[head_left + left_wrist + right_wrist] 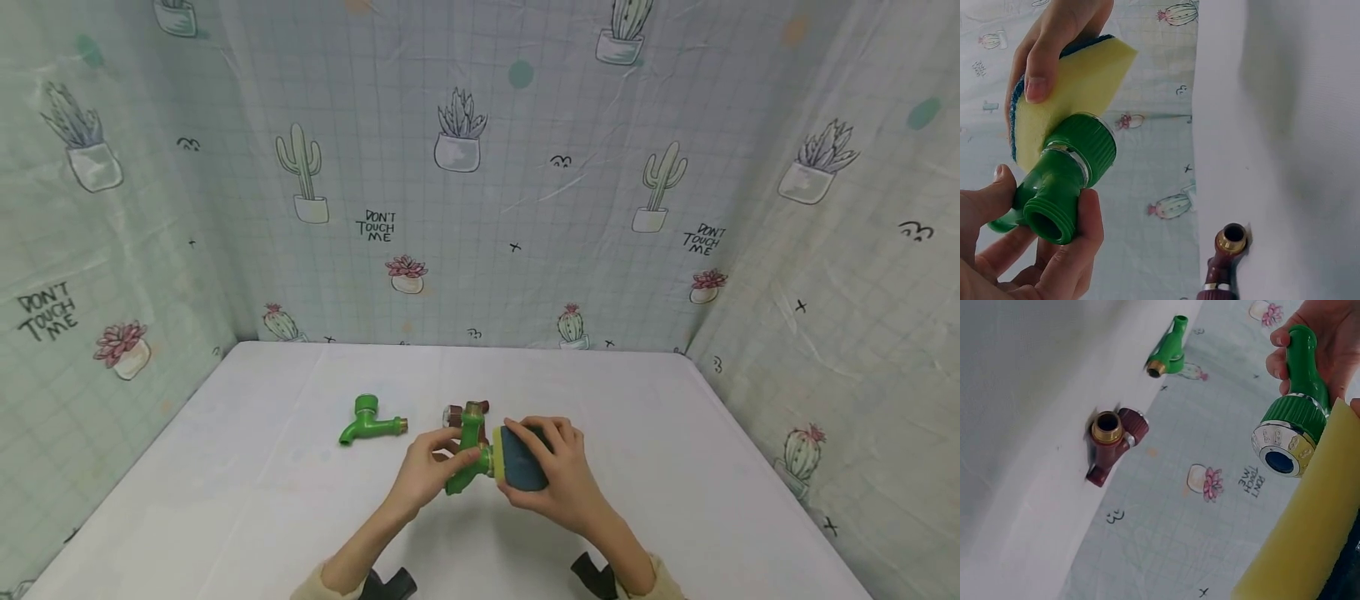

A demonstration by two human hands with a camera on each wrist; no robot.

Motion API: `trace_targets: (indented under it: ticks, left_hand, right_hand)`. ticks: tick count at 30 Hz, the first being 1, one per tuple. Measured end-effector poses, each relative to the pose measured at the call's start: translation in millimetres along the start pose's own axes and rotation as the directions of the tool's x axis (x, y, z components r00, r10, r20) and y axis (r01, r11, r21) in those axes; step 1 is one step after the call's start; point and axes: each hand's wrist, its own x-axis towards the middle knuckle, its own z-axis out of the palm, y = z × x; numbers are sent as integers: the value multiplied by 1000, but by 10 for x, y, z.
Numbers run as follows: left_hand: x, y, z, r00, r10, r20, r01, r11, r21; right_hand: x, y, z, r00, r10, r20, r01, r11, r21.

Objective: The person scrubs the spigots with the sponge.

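Observation:
My left hand (pixel 429 468) grips a green plastic tap (pixel 1054 178) by its body, with the thumb on one side and fingers curled round the other. The tap's ribbed knob, with a silver ring and end cap, points towards my right hand (pixel 564 473). That hand grips a sponge (pixel 523 463) with a yellow foam side and a dark blue scouring side. In the left wrist view the foam lies right against the green knob. Both things are held up above the white table, close together in front of me.
A second green tap (pixel 369 423) lies on the white table (pixel 300 508) to the left. Behind the held tap lies a maroon tap (pixel 1107 450) with a brass threaded end. Printed cloth (pixel 480 208) hangs along the back and both sides.

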Motion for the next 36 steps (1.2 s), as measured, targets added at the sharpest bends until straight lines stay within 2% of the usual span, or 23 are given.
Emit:
trace_targets:
  ticks: [9,18,22,28,32,36]
  left_hand:
    - [15,-2,-24,999,-54,-4,54,998,-28]
    - [4,33,-59,998,-33,-53,33,999,0]
    - [7,34,-74,996,-3,-87,8,998,57]
    - [-1,62,-39,992,79,-97,-65,988,142]
    - [-22,80,-4,981,125,-147,-103,984,145]
    - [-9,74,10,969,101,-226,-82,992,91]
  right_hand:
    - [17,-35,4,1000,-1,0,1,1000,30]
    - [75,-58,-25,1000,-6,15,6,1000,-8]
    - [113,-52,-26,1000,-7,5,7,999,-42]
    - [215,-50,-20,997,70,19,-69,996,-61]
    - [244,-84,-10,994,93,53,-89,994,-58]
    - [198,-114,-7,998,31,50,-28,997,-75]
